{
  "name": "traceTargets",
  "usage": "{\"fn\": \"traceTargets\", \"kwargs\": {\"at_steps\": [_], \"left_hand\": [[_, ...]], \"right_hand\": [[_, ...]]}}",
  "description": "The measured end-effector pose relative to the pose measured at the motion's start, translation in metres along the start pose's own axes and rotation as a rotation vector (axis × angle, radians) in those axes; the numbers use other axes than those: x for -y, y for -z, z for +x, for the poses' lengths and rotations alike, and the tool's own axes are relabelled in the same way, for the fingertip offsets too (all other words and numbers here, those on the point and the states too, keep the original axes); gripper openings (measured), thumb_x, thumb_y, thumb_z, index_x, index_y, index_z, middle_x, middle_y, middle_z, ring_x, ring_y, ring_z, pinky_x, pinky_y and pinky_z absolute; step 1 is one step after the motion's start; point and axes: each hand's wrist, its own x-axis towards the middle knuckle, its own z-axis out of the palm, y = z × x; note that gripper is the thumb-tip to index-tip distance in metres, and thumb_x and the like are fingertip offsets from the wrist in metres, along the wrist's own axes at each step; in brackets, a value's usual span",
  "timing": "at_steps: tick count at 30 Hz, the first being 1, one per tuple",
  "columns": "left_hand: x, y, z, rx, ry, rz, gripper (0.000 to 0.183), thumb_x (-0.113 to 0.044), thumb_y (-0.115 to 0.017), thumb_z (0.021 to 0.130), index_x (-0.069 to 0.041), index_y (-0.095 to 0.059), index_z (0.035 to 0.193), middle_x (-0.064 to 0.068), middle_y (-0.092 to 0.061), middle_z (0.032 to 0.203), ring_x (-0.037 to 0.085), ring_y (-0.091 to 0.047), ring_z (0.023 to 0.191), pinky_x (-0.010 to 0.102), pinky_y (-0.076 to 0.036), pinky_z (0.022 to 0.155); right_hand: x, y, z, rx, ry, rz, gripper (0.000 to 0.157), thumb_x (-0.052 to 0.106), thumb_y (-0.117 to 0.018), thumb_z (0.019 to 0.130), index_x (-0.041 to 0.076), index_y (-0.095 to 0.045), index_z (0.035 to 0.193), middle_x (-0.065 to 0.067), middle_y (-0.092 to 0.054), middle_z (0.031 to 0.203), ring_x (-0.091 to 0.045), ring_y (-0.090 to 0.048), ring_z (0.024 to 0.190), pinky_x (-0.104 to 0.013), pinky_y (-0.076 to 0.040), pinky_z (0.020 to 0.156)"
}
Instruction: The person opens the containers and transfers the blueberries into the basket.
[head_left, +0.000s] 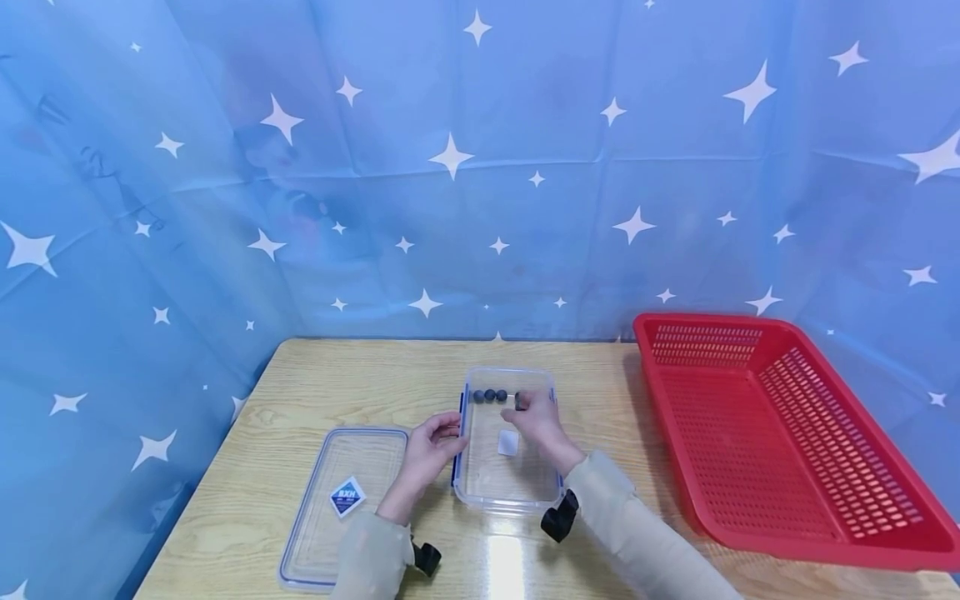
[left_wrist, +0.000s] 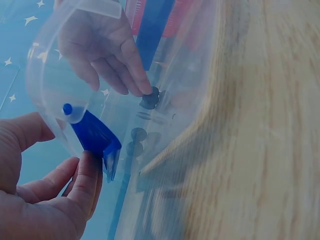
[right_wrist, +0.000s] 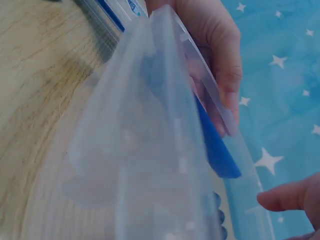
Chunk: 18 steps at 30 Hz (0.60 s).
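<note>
A clear plastic box (head_left: 480,492) with blue side clips stands at the middle of the table in the head view. My left hand (head_left: 431,450) is at its left wall, fingertips against the blue clip (left_wrist: 97,135) in the left wrist view. Inside the box, my right hand (head_left: 538,421) pinches a small dark round piece (left_wrist: 150,98) by its fingertips. Several similar dark round pieces (head_left: 491,396) sit in a row to its left near the far wall. A white square (head_left: 507,442) shows on the box floor. The box wall blurs much of the right wrist view.
A clear lid (head_left: 378,450) with a blue rim and a blue-and-white label (head_left: 347,497) lies left of the box. To the right stands a large red basket (head_left: 675,450) with perforated sides. A blue star-patterned curtain (head_left: 390,200) hangs behind the wooden table (head_left: 225,517).
</note>
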Motion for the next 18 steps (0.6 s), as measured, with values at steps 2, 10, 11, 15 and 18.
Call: {"fn": "traceTargets", "kwargs": {"at_steps": [2, 10, 11, 15, 18], "left_hand": [[-0.002, 0.000, 0.000, -0.006, 0.020, -0.001, 0.042, 0.009, -0.063, 0.079, 0.020, -0.048, 0.118, 0.034, -0.054, 0.112, 0.038, -0.056, 0.102, 0.017, -0.050, 0.080], [0.011, 0.000, 0.004, -0.023, 0.027, 0.020, 0.041, 0.006, -0.064, 0.081, 0.016, -0.051, 0.118, 0.031, -0.056, 0.114, 0.033, -0.057, 0.101, 0.019, -0.051, 0.082], [0.011, 0.000, 0.004, -0.023, 0.029, 0.020, 0.041, 0.006, -0.064, 0.081, 0.016, -0.051, 0.118, 0.031, -0.056, 0.114, 0.033, -0.057, 0.101, 0.020, -0.051, 0.082], [0.010, 0.001, 0.004, -0.018, 0.035, 0.022, 0.042, 0.005, -0.065, 0.081, 0.015, -0.051, 0.119, 0.031, -0.055, 0.114, 0.035, -0.056, 0.103, 0.020, -0.051, 0.083], [0.008, 0.001, 0.004, -0.016, 0.044, 0.018, 0.042, 0.006, -0.065, 0.081, 0.016, -0.051, 0.119, 0.032, -0.055, 0.114, 0.036, -0.056, 0.103, 0.019, -0.051, 0.082]], "right_hand": [[0.000, -0.001, -0.001, 0.010, -0.012, -0.011, 0.025, 0.006, -0.064, 0.083, -0.011, -0.061, 0.101, -0.025, -0.063, 0.101, -0.034, -0.060, 0.096, -0.041, -0.050, 0.087], [-0.001, -0.002, 0.001, -0.003, -0.064, 0.020, 0.048, 0.003, -0.063, 0.083, -0.016, -0.048, 0.124, -0.031, -0.054, 0.121, -0.041, -0.051, 0.114, -0.045, -0.044, 0.097], [-0.001, -0.002, 0.001, -0.001, -0.070, 0.025, 0.048, 0.003, -0.063, 0.083, -0.016, -0.048, 0.124, -0.030, -0.054, 0.121, -0.040, -0.051, 0.114, -0.045, -0.044, 0.097], [0.001, -0.002, 0.000, 0.011, -0.071, 0.007, 0.050, 0.005, -0.062, 0.084, -0.015, -0.047, 0.126, -0.029, -0.052, 0.125, -0.040, -0.049, 0.117, -0.045, -0.043, 0.098], [0.003, -0.001, -0.001, 0.009, -0.052, -0.019, 0.046, 0.007, -0.062, 0.085, -0.014, -0.050, 0.123, -0.030, -0.054, 0.121, -0.039, -0.052, 0.113, -0.045, -0.045, 0.095]]}}
